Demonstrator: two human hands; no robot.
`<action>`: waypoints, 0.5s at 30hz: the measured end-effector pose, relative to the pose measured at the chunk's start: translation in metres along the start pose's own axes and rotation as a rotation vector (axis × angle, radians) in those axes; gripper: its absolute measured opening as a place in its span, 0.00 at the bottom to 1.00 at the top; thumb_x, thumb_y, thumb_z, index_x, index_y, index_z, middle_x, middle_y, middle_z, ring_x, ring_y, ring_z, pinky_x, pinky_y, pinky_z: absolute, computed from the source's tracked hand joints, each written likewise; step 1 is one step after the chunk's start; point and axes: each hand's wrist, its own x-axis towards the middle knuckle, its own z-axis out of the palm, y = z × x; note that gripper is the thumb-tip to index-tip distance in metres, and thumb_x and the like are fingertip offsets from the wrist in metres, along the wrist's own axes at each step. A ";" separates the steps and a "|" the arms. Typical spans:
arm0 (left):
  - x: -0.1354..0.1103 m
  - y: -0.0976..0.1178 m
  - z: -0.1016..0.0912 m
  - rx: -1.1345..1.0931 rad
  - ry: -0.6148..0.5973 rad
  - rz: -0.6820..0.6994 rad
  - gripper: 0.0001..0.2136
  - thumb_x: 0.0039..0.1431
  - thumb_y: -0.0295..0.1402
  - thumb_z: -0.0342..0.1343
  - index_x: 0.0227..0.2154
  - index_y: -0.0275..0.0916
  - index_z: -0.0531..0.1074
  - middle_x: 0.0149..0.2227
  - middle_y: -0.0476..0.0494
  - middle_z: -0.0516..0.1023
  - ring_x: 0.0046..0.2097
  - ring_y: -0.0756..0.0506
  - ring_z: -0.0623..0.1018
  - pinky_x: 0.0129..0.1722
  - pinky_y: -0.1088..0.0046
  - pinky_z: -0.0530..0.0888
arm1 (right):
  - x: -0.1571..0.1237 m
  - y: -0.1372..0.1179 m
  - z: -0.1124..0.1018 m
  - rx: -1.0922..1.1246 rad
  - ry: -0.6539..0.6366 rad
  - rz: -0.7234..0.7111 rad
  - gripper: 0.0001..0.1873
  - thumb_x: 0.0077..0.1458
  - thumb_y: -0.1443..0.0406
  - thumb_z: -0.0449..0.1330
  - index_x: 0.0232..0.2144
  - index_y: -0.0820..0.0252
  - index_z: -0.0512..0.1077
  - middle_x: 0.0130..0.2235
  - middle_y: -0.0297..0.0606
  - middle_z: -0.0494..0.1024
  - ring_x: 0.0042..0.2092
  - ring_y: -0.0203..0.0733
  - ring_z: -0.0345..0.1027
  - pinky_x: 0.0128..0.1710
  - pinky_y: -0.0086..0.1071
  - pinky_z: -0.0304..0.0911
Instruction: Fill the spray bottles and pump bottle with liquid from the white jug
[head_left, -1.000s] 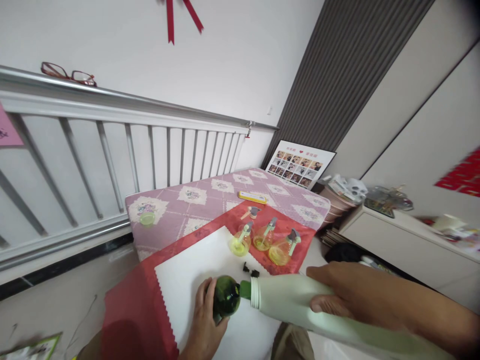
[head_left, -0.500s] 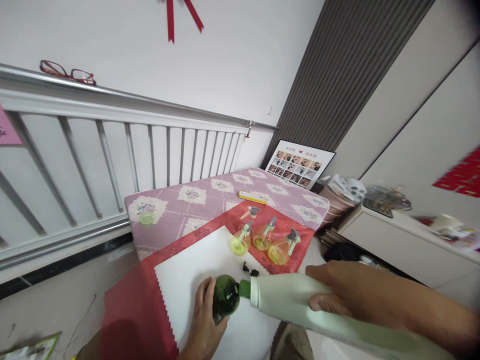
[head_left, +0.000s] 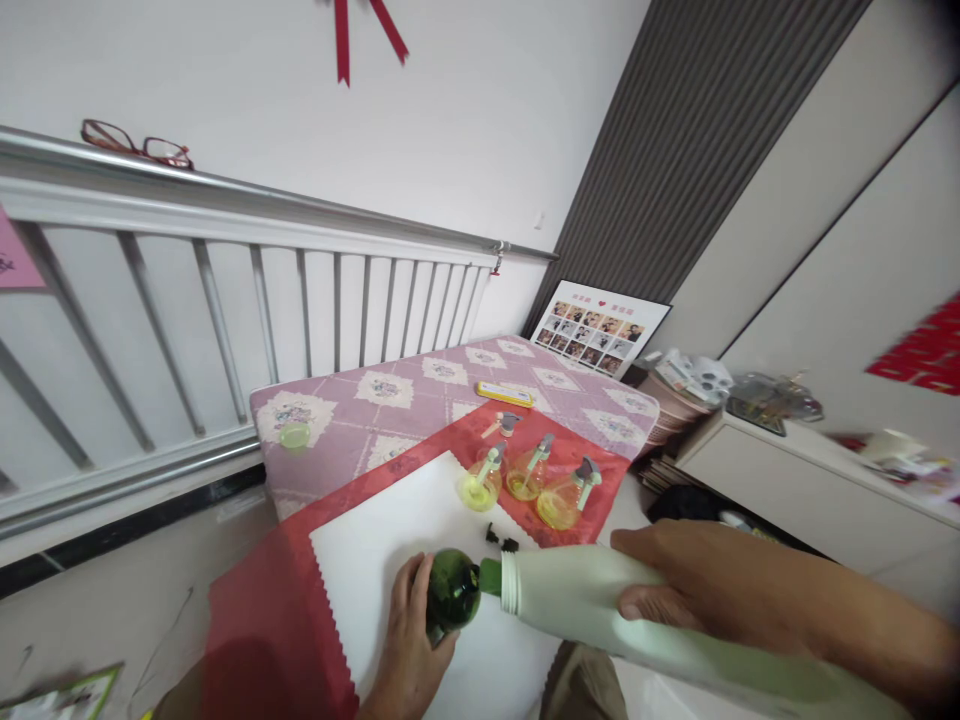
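Your left hand (head_left: 411, 640) comes up from the bottom edge, palm toward the right, fingers curled and closed around the small round dark green bottle (head_left: 452, 590). The thumb side faces the camera; the fingertips are hidden behind the bottle. The bottle stands on the white mat (head_left: 390, 530) near its front edge.

Your right hand (head_left: 697, 585) enters from the lower right, forearm stretched along the frame, knuckles up. It is clamped over the top of the large white jug (head_left: 592, 605), thumb tucked under the near side, fingers draped over the far side. The jug lies tipped almost level, its green spout (head_left: 490, 577) touching the mouth of the green bottle. Whether liquid passes cannot be told.

The white mat lies on a red cloth (head_left: 270, 610), which overlaps a pink patterned tablecloth (head_left: 405, 385).

Beyond the mat's far corner, on the red cloth, stand 3 small clear bottles with yellow liquid (head_left: 529, 480) in a row, pump tops on. 2 small black caps (head_left: 499, 540) lie on the mat between these and the green bottle. A 4th pump head (head_left: 502, 424) lies further back, near a yellow flat item (head_left: 505, 394).
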 end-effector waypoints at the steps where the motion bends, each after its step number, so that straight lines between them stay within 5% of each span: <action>1: 0.000 0.000 0.000 -0.005 0.001 -0.007 0.37 0.49 0.24 0.53 0.63 0.40 0.50 0.64 0.32 0.54 0.67 0.36 0.59 0.65 0.50 0.62 | 0.000 -0.001 -0.001 0.000 -0.030 -0.003 0.17 0.56 0.53 0.52 0.34 0.55 0.75 0.38 0.47 0.82 0.38 0.55 0.76 0.34 0.38 0.66; 15: 0.000 0.003 -0.001 -0.029 0.019 0.006 0.37 0.48 0.22 0.54 0.63 0.41 0.51 0.64 0.32 0.55 0.66 0.36 0.60 0.64 0.49 0.63 | 0.000 -0.006 -0.009 0.005 -0.099 -0.011 0.18 0.57 0.54 0.50 0.36 0.57 0.74 0.41 0.51 0.81 0.40 0.59 0.75 0.36 0.41 0.67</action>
